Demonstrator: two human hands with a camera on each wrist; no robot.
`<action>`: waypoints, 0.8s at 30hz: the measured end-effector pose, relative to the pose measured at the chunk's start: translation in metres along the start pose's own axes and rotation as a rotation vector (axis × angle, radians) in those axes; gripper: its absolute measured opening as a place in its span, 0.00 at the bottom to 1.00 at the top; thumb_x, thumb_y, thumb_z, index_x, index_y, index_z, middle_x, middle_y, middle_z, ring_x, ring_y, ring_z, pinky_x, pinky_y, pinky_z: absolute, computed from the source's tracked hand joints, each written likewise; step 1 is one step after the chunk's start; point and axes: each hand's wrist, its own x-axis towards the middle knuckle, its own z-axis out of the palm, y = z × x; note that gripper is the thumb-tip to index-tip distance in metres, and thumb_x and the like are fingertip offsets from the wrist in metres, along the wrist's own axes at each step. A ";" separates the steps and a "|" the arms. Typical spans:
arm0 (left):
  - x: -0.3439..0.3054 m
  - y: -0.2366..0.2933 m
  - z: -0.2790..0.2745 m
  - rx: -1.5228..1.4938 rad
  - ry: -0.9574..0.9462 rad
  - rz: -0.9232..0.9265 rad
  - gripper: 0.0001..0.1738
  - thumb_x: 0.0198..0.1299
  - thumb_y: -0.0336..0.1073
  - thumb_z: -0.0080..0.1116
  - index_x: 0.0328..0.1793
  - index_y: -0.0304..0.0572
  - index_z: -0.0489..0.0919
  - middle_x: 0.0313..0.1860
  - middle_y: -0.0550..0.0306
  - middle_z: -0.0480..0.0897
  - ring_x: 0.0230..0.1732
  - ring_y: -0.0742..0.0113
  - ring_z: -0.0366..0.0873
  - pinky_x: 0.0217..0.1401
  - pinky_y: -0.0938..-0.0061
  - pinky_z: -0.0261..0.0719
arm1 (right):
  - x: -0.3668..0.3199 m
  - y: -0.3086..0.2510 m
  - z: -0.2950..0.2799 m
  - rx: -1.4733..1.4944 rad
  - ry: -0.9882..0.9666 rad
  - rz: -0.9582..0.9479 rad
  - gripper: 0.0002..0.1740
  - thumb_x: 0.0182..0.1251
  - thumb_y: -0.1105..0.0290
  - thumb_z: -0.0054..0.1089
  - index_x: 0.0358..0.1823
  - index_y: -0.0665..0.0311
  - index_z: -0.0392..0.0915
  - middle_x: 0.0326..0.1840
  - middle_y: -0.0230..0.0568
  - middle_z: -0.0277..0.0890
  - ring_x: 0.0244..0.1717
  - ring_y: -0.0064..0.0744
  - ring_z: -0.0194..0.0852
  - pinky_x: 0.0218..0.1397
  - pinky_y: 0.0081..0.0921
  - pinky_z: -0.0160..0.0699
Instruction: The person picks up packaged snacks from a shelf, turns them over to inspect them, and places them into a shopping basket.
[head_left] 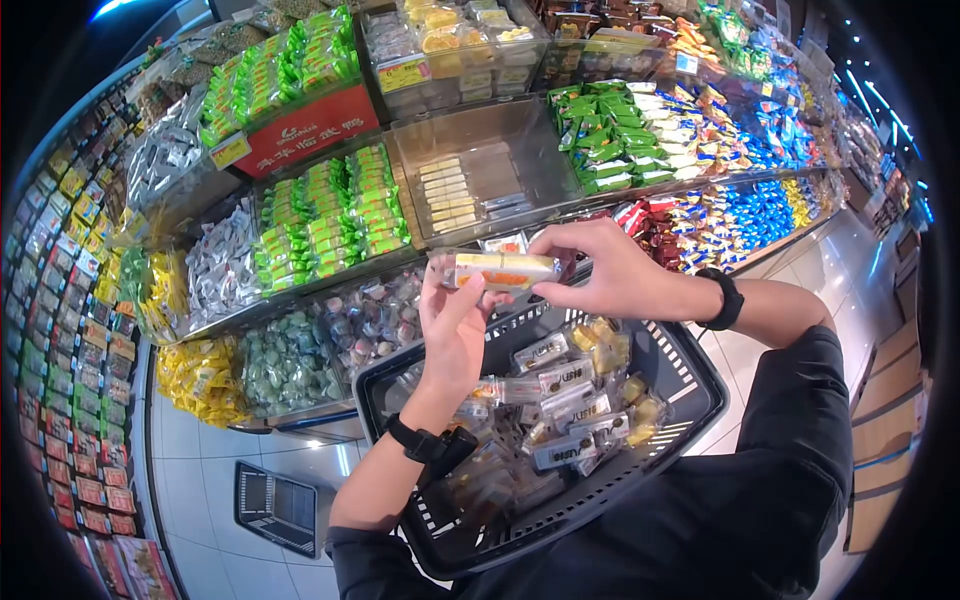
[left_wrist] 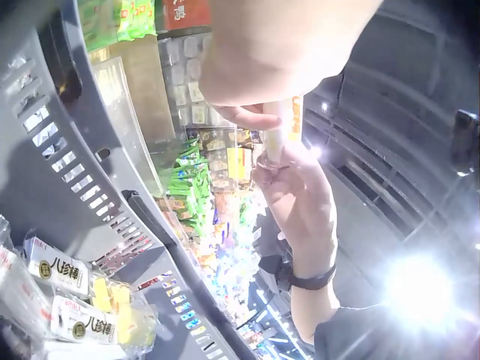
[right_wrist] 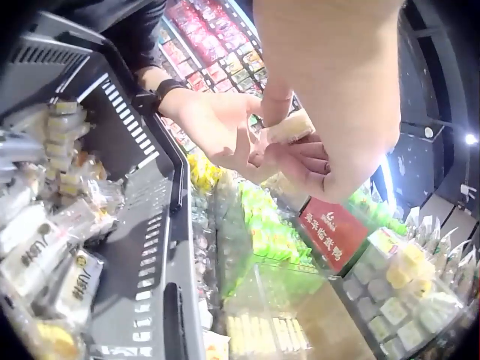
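A small clear-wrapped snack, pale yellow with orange print, is held level between both hands above the basket's far edge. The left hand grips its left end, thumb across the front. At the other end, the right hand pinches the wrapper between thumb and fingers. In the left wrist view the snack spans the two hands; in the right wrist view its pale end shows between them. Below, the dark grey basket holds many wrapped snacks, several in white packs with dark print.
Shelf bins of green, blue and yellow packets stand ahead and left. One bin holds pale yellow sticks. Another basket is on the tiled floor at lower left. Packed racks line the far left.
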 end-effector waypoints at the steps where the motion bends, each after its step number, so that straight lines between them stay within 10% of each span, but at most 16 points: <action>1: -0.001 0.001 0.001 -0.037 -0.018 0.008 0.15 0.68 0.29 0.57 0.60 0.47 0.73 0.56 0.55 0.80 0.60 0.61 0.79 0.60 0.59 0.79 | -0.001 -0.008 -0.004 -0.048 -0.015 0.029 0.16 0.58 0.67 0.73 0.45 0.65 0.83 0.32 0.43 0.83 0.32 0.35 0.83 0.37 0.29 0.80; 7: -0.002 -0.001 -0.001 -0.021 0.067 -0.070 0.18 0.66 0.27 0.55 0.62 0.47 0.71 0.61 0.54 0.78 0.63 0.58 0.77 0.66 0.56 0.76 | 0.020 0.003 0.004 -0.305 -0.005 -0.308 0.17 0.59 0.65 0.70 0.48 0.65 0.81 0.38 0.51 0.80 0.44 0.54 0.79 0.50 0.45 0.77; 10: -0.001 -0.006 0.003 -0.009 0.081 -0.055 0.20 0.67 0.29 0.54 0.64 0.46 0.70 0.64 0.52 0.76 0.65 0.58 0.76 0.68 0.54 0.75 | 0.048 0.011 0.001 -0.321 -0.242 -0.201 0.16 0.61 0.63 0.69 0.45 0.66 0.82 0.36 0.52 0.79 0.42 0.56 0.79 0.49 0.50 0.76; 14: 0.000 -0.004 -0.004 0.139 0.144 -0.134 0.24 0.70 0.32 0.53 0.72 0.44 0.67 0.67 0.47 0.75 0.65 0.57 0.75 0.67 0.55 0.76 | 0.126 0.064 -0.018 -0.554 -0.068 -0.260 0.14 0.66 0.59 0.69 0.44 0.60 0.83 0.35 0.50 0.75 0.41 0.51 0.73 0.44 0.43 0.72; 24: -0.004 -0.011 0.011 0.322 -0.294 -0.380 0.24 0.74 0.29 0.48 0.75 0.41 0.65 0.64 0.49 0.80 0.65 0.66 0.75 0.68 0.66 0.73 | 0.277 0.260 0.058 -1.120 -0.139 -0.259 0.08 0.61 0.74 0.60 0.38 0.61 0.87 0.38 0.48 0.87 0.46 0.48 0.88 0.50 0.40 0.85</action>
